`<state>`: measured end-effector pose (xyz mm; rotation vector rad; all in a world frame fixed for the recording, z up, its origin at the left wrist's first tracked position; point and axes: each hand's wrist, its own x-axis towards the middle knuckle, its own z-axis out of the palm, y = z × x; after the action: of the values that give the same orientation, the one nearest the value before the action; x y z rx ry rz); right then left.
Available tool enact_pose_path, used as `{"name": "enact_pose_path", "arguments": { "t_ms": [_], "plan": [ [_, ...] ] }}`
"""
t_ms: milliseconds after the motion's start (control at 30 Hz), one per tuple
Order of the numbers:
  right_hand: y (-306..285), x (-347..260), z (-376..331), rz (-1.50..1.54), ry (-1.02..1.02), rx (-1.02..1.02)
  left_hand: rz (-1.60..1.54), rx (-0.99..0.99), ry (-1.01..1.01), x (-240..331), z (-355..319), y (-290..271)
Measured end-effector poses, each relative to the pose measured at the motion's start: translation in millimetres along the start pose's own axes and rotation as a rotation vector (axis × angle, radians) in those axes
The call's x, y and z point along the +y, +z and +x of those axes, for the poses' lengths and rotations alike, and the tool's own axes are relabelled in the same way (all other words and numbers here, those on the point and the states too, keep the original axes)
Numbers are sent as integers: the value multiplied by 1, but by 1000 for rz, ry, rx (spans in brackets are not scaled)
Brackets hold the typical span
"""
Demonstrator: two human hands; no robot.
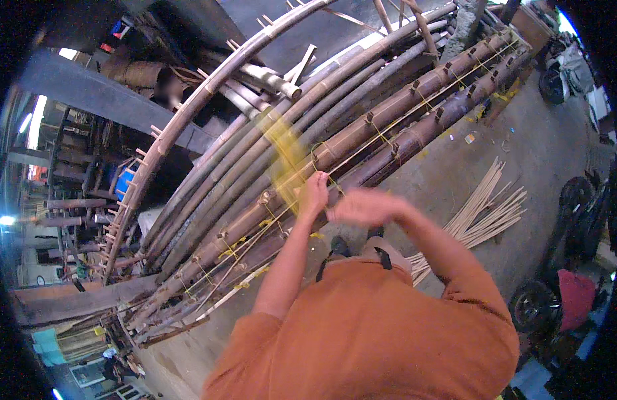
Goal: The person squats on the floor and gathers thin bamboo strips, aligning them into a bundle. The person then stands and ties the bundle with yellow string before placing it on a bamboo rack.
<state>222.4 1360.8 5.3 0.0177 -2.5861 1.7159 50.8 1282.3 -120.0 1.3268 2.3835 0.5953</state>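
Note:
Two long brown bamboo poles lie side by side, running diagonally from lower left to upper right, with short dark pegs standing along them. Thin yellow cord is wound across the poles at intervals. My left hand is closed at the gap between the poles, its fingers pinched on yellow cord. My right hand is just right of it, over the nearer pole, its fingers smeared by motion. A blurred yellow strand bundle swings across the farther pole beside my left hand.
Several grey-brown curved poles lie beyond. A curved bamboo strip with pegs arches at left. Pale thin sticks are spread on the concrete floor at right. A wheel and a red object stand at far right.

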Motion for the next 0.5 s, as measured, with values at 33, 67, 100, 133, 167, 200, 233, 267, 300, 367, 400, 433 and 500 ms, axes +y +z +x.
{"name": "enact_pose_path", "arguments": {
  "t_ms": [33, 67, 100, 133, 167, 200, 233, 267, 300, 367, 400, 433, 500],
  "plan": [
    [39, 36, -26, -41, 104, -9, -49, -6, -6, 14, 1, 3],
    [81, 76, -38, -300, 210, 42, -95, -1, -15, 26, 5, 2],
    [105, 103, -44, -557, 306, 81, -45, -6, 13, 26, 7, 0],
    [104, 100, -41, -455, 293, 106, -195, -3, 25, 28, 13, -7],
    [102, 91, -31, -347, 283, 139, -337, -7, 45, 32, 20, -16],
    [101, 85, -24, -237, 282, 180, -480, -21, 74, 37, 31, -28],
    [102, 87, -24, -283, 294, 165, -572, 52, 106, 45, 50, -37],
    [105, 89, -24, -330, 312, 143, -671, 124, 132, 50, 72, -45],
    [107, 89, -27, -382, 336, 118, -590, 121, 68, 54, 93, -53],
    [104, 76, -32, -457, 361, 83, -348, 164, 58, 31, 129, -38],
    [107, 64, -28, -496, 337, 47, -169, 225, 89, -22, 142, -9],
    [109, 60, -29, -499, 284, 54, 4, 261, 126, -52, 148, 8],
    [108, 69, -39, -502, 236, 105, -117, 218, 163, -30, 149, 4]
  ]
}}
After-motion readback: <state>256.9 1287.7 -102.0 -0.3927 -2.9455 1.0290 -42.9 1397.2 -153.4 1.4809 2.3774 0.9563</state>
